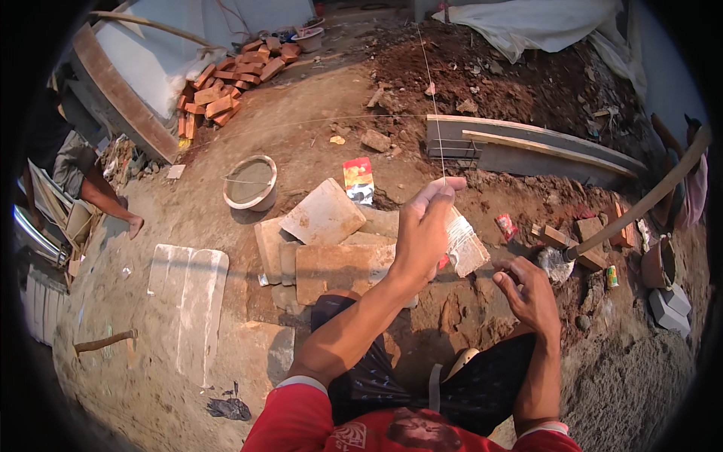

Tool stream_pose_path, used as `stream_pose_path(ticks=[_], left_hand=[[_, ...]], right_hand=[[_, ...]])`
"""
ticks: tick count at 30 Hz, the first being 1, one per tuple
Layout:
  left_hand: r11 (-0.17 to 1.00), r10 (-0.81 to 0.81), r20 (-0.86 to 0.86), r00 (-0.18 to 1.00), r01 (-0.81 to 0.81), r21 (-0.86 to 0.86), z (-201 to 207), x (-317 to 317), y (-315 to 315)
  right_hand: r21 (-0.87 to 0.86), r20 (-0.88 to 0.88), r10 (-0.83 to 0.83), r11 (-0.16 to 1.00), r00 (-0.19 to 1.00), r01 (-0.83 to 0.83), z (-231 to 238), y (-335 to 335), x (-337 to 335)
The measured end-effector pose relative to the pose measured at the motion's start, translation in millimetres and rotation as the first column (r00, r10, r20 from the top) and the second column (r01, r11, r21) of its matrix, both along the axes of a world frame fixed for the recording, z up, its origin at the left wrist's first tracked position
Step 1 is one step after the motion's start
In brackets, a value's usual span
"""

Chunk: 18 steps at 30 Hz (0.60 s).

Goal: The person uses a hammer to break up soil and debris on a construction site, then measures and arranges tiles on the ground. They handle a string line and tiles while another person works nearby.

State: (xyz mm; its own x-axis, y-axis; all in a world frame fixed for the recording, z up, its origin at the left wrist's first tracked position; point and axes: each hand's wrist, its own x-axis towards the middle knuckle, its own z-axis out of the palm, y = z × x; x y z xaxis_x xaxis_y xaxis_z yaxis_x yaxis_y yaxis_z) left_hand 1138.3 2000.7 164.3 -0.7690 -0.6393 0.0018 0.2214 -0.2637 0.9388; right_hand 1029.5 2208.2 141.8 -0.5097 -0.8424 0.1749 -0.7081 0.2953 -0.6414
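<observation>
My left hand [423,239] is raised in front of me, thumb and fingers closed on a thin pale string [433,98]. From the fingertips the string runs taut to the far top. Right beside the palm is a small block [465,248] with string wound around it; how far the hand also supports it is hidden. My right hand [532,295] hovers lower, just right of that block, fingers loosely bent and thumb apart, with nothing visible in it. Behind the left wrist lie several flat blocks and slabs [335,271].
A bucket of grey mix [251,183] stands left of the slabs. A long wooden handle [640,200] slants in at right, near loose bricks [557,237]. Formwork boards [535,151] lie ahead. A brick pile [226,87] is far left. People's limbs [109,197] show at both sides.
</observation>
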Motion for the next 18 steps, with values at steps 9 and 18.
stream_pose_path(ticks=[9,18], left_hand=[[0.999,-0.037,0.083,0.996,0.036,0.017,-15,-8,14],[0.997,-0.072,0.105,0.992,0.067,0.049,-26,-7,15]], right_hand=[[-0.005,-0.017,0.015,1.0,1.0,-0.015,-3,-2,-2],[-0.034,-0.009,0.02,0.999,1.0,-0.02,-6,1,-6]])
